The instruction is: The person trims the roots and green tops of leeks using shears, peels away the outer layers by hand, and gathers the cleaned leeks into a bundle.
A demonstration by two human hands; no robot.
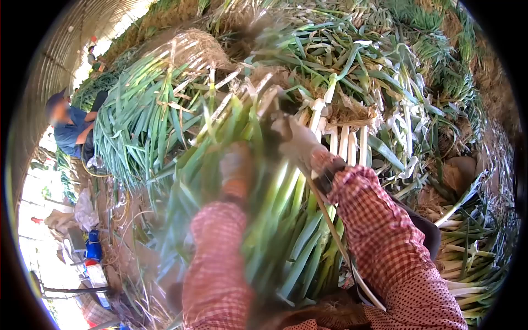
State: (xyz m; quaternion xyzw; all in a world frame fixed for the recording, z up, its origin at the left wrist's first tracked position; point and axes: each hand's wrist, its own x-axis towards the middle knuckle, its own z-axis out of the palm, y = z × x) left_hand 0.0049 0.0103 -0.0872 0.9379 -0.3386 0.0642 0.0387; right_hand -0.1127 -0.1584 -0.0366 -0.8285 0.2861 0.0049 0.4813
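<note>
- Ribbed, curved wall (60,49) of a shelter rises at the far left, with bright light coming in beside it.
- Near left, the littered brown ground (129,220) bears a blue container (94,246) and a pale plastic bag (86,209).
- At the left, a person (70,127) in a dark cap and blue shirt sits or crouches beside a big heap of leeks (137,110); its leaves spill toward the near left, its tangled roots lie at the far right.
- Left hand (236,162), blurred by movement, is over the leaves at the middle; I cannot tell how far open it is or whether it grips any.
- The middle leeks (275,220) lie in front of the wearer, under and between the arms, long axis running near to far: green leaf ends near, paler stems far.
- Right hand (300,140), pale and seemingly gloved, is at the far stem end, fingers partly curled; its hold is too blurred to tell.
- Just beyond it, white stalks (344,144) run near to far below matted brown roots (352,110).
- Near right, more leeks (465,269) lie stacked, pale stems roughly left to right.
</note>
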